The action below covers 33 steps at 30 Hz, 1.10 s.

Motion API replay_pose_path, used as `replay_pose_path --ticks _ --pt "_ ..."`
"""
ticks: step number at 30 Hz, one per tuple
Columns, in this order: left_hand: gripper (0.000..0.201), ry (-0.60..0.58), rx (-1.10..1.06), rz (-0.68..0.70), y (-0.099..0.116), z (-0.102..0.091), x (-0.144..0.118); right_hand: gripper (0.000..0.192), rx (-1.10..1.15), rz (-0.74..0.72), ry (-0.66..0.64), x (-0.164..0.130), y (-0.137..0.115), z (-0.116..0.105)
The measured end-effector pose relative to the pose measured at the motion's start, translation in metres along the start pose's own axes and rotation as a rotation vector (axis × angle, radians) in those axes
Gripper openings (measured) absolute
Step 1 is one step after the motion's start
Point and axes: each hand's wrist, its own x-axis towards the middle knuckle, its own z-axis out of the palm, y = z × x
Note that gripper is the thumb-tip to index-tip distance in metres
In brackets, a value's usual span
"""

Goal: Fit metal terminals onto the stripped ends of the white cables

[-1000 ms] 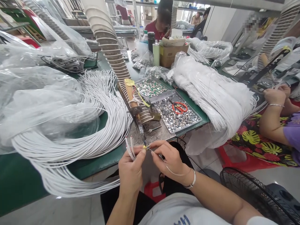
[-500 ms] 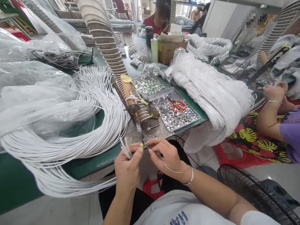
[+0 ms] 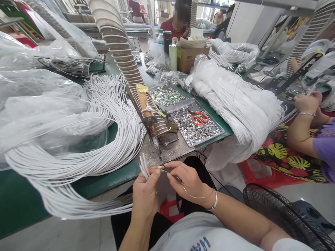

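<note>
Head view shows a big pile of white wires (image 3: 78,153) waiting on the green table (image 3: 15,205). Left hand (image 3: 145,195) grips a few wire ends (image 3: 143,164). Right hand (image 3: 190,181) pinches thin solder wire (image 3: 191,195) under the iron tip (image 3: 158,153). Most wires look undone.

Two bare hands meet at six o'clock below a soldering iron (image 3: 153,134): the left hand (image 3: 145,193) pinches white cable ends (image 3: 143,166), the right hand (image 3: 190,181) holds thin solder wire (image 3: 192,194) (curving toward the wrist), with coiled white cables (image 3: 86,146) at nine o'clock.
</note>
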Motion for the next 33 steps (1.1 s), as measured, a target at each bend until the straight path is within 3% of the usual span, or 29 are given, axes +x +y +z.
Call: replay_pose_path --ticks 10,16,21,33 --pt "0.03 -0.019 0.011 0.038 0.006 0.004 -0.006 0.01 -0.057 -0.116 -0.01 0.006 -0.001 -0.007" --pt "0.026 -0.031 0.054 0.1 -0.001 -0.003 -0.003 0.008 0.013 -0.041 0.009 0.005 0.0 -0.006" --pt "0.018 0.003 0.165 0.257 -0.006 -0.007 0.002 0.008 -0.005 -0.03 0.009 0.011 -0.001 -0.007" --pt "0.014 -0.043 0.249 0.423 0.0 0.001 0.009 0.01 -0.025 0.005 0.096 0.022 -0.001 -0.002"
